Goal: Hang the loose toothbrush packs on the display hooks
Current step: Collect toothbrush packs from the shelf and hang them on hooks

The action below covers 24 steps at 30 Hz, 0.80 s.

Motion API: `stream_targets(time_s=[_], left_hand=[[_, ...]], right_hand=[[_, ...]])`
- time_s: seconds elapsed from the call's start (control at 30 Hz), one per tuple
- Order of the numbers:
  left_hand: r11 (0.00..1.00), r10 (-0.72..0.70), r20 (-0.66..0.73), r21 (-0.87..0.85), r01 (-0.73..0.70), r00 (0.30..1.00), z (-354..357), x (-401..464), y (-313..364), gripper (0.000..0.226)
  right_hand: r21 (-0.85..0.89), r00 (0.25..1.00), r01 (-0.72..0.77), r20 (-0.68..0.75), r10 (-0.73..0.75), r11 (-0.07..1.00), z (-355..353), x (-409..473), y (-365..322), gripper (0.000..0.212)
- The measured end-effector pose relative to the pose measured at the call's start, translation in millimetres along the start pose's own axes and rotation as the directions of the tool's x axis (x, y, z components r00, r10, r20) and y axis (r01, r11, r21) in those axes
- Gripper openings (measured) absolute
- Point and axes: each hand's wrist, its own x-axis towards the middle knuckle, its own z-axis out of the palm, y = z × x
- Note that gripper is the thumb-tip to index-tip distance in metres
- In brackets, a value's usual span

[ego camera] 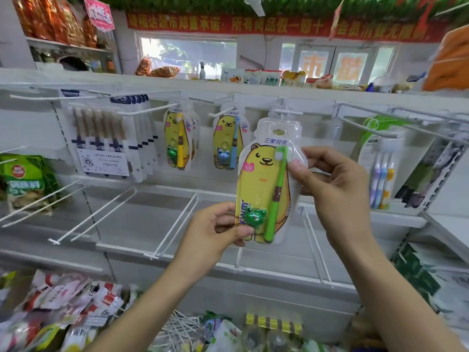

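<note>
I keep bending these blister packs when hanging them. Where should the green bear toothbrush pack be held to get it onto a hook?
Hold the green bear toothbrush pack by its flat side edges, below the hang hole, as here: left hand pinching the lower left edge, right hand the upper right edge. That probably keeps the raised blister uncrushed and the hole free for the hook above.

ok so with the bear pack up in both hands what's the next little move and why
Probably lift the bear toothbrush pack a little and slide its hang hole onto the white hook just above. The left hand pinches the bottom edge and the right hand grips the right side, so the pack is upright, with the hole just below the hook's tip.
</note>
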Motion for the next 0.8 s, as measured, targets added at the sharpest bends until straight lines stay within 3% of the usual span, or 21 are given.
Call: stream_targets(time_s=[0.8], left_hand=[[1.0,-0.012,0.101,-0.024,0.014,0.995,4,38,-11,0.031]], right_hand=[[-0.116,0.995,0.068,-0.071,-0.076,0.991,-3,9,4,0.024]])
